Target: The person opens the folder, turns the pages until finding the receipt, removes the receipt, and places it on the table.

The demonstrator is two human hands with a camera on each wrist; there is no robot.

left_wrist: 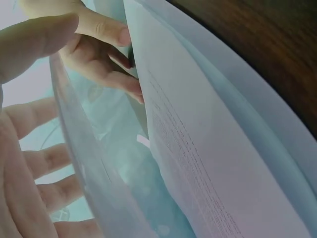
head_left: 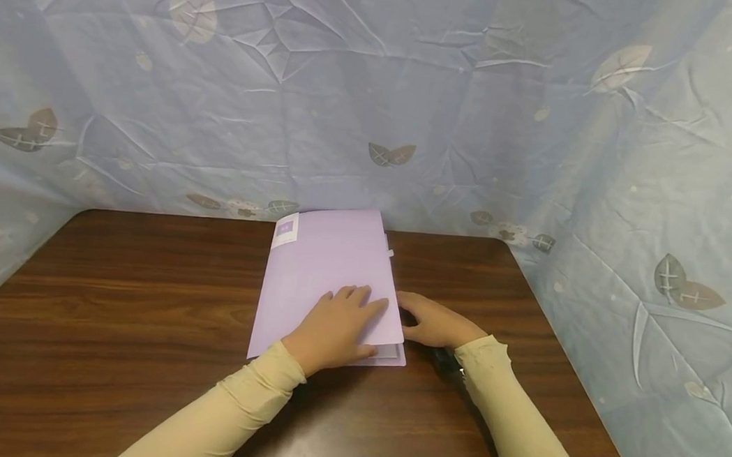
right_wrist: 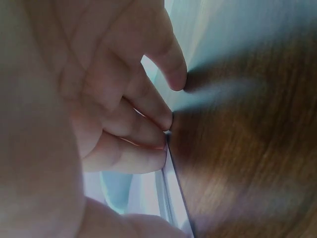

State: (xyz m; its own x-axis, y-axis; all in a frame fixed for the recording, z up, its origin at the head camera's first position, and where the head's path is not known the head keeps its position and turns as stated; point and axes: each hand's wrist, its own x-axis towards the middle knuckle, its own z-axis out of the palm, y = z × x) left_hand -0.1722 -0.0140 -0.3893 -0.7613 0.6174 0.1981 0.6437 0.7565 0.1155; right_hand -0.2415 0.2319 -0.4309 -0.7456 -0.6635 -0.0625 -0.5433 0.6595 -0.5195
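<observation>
A pale purple folder (head_left: pixel 332 268) lies on the table with its front cover slightly raised along the right side. My left hand (head_left: pixel 337 328) rests on that cover near its lower right corner, fingers spread. In the left wrist view, the left palm and fingers (left_wrist: pixel 47 161) are at the outer face of the cover, and a printed sheet (left_wrist: pixel 198 144) shows inside. Beside the folder's right edge is my right hand (head_left: pixel 436 321). Its fingertips (right_wrist: pixel 161 119) meet the tabletop and the folder's edge in the right wrist view; nothing is visibly gripped.
The folder stands on a dark brown wooden table (head_left: pixel 148 299), its far end close to a pale blue leaf-print cloth (head_left: pixel 348 115). The cloth also hangs along the left and right sides. A white label (head_left: pixel 286 230) marks the folder's upper left corner.
</observation>
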